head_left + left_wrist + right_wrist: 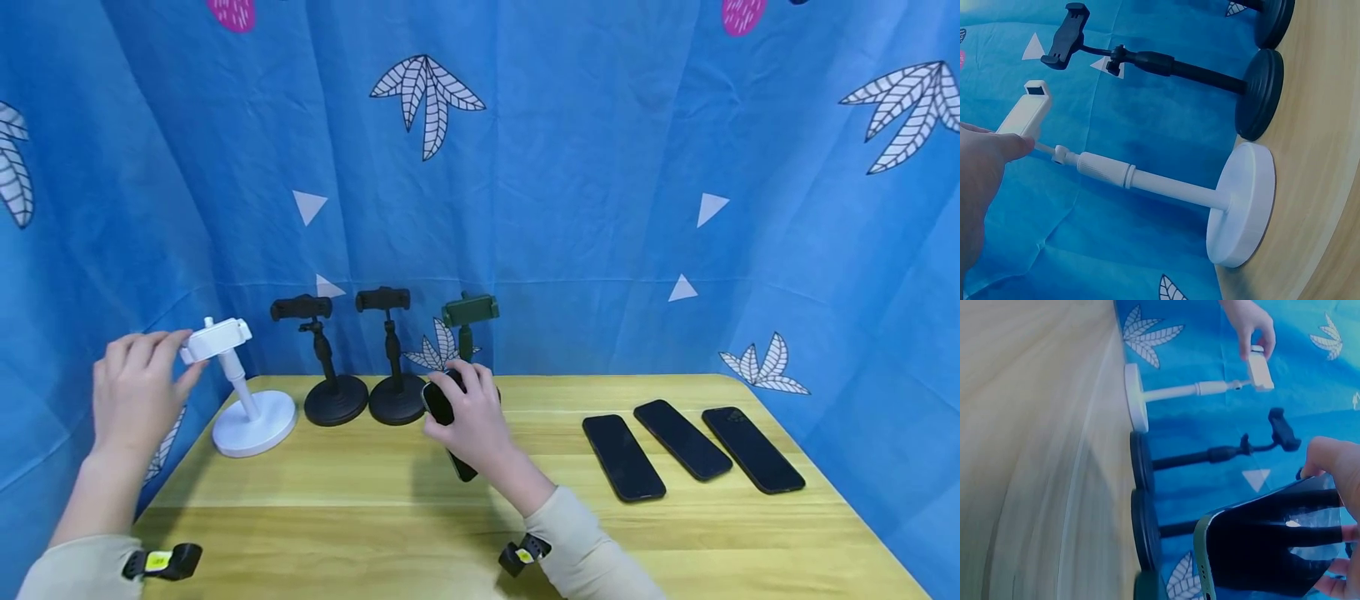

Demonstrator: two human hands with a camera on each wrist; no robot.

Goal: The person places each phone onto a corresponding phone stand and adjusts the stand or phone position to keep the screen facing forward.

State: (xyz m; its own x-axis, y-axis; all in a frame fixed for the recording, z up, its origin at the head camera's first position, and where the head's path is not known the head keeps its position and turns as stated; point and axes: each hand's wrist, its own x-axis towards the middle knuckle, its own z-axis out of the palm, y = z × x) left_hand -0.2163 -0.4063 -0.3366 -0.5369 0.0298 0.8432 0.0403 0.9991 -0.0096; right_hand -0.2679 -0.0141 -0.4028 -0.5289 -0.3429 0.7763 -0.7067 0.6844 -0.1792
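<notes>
At the table's left end stands a white phone stand (pixel 253 412). My left hand (pixel 135 387) pinches the left end of its clamp (pixel 217 340), thumb below and fingers above; the left wrist view shows the thumb against the white clamp (pixel 1024 115). My right hand (pixel 472 417) grips a dark-screened smartphone (pixel 459 463) above the table, in front of a green phone stand (pixel 471 311) whose lower part is hidden. In the right wrist view the smartphone (pixel 1260 544) has a greenish edge, and fingers hold it by its sides.
Two black phone stands (pixel 335 398) (pixel 395 398) stand between the white and green ones. Several more smartphones lie at the right: one (pixel 624 458), a second (pixel 682 439) and a third (pixel 753 450). A blue patterned curtain (pixel 585 208) hangs behind the wooden table (pixel 337 500).
</notes>
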